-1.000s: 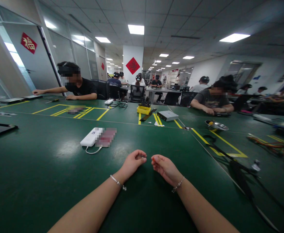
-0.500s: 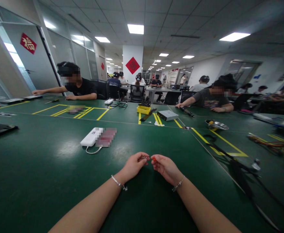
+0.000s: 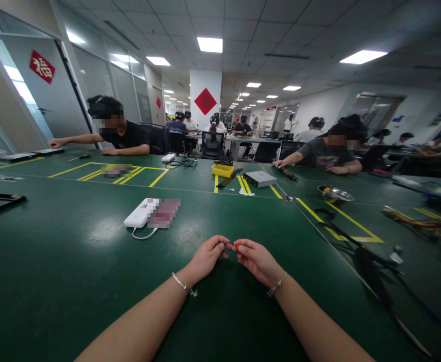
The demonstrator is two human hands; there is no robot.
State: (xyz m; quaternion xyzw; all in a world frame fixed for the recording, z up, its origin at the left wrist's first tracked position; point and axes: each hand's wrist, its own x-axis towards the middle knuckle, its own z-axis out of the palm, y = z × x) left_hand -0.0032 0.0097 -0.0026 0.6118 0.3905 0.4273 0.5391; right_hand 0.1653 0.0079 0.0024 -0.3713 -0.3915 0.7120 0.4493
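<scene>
My left hand (image 3: pixel 208 255) and my right hand (image 3: pixel 257 259) meet just above the green table (image 3: pixel 92 286), fingertips almost touching. Pinched between my right thumb and forefinger is a tiny orange piece (image 3: pixel 237 247), too small to name. The left thumb and forefinger are pressed together around something small that the fingers mostly hide. A silvery bracelet circles each wrist. Beyond my left hand lies a white power bank (image 3: pixel 142 213) with a short white cable, beside a blurred-out reddish flat object (image 3: pixel 164 213).
Farther off stand a yellow bin (image 3: pixel 222 170) and a grey box (image 3: pixel 259 178). A metal dish (image 3: pixel 336 193) and black cables (image 3: pixel 371 266) lie to the right. A black frame (image 3: pixel 1 202) is at the left edge. Two people sit across the table.
My fingertips have come slightly closer together, the orange piece moving a little left toward my left hand. The dark object at the left edge now shows as a frame.
</scene>
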